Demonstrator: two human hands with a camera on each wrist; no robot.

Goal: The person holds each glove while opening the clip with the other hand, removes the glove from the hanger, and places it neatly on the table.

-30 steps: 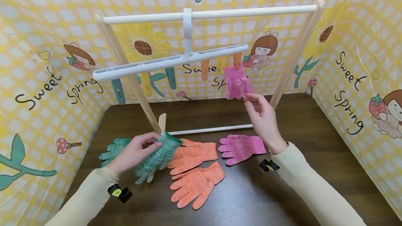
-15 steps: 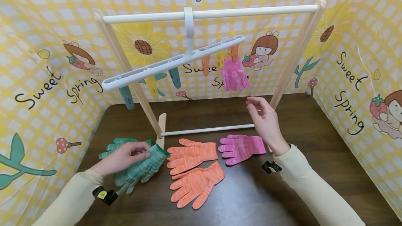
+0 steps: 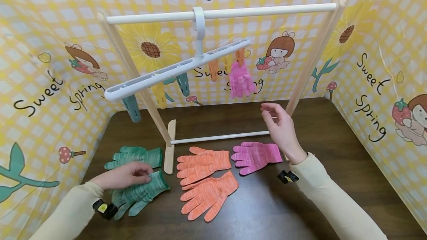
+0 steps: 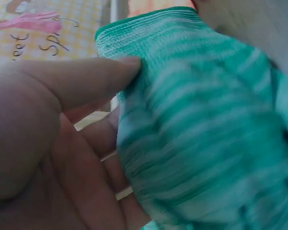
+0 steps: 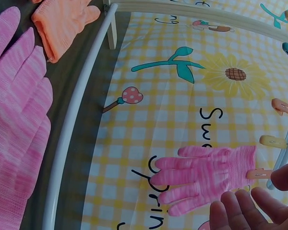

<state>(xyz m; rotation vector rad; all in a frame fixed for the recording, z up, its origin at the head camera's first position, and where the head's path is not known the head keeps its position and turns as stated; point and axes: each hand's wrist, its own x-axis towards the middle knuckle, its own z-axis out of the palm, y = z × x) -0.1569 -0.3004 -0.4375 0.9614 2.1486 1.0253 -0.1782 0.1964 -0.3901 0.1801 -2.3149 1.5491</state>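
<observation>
My left hand [image 3: 132, 175] pinches a green striped glove [image 3: 146, 195] near its cuff, low over the table. In the left wrist view, the thumb lies on the front of this glove [image 4: 197, 120] and the other fingers go behind it. Just beyond lies a second green glove [image 3: 136, 155], partly covered by the hand. My right hand [image 3: 281, 127] is raised with loosely bent fingers and holds nothing. Up and left of it, a pink glove [image 3: 241, 80] hangs by its cuff from an orange clothespin [image 3: 240, 57]. The right wrist view shows this glove [image 5: 206, 175] dangling fingers down.
A grey clip hanger [image 3: 166, 73] hooks over the rack's white top rail [image 3: 260, 11], its left end lower. Several other clothespins hang from it. Two orange gloves [image 3: 205, 164] and one pink glove [image 3: 257, 157] lie on the dark table. A patterned cloth [image 3: 363, 40] surrounds it.
My left hand has carried the green glove left and down to the table. My right hand has drawn back from the hanging pink glove, and the hanger has swung, its left end dipping.
</observation>
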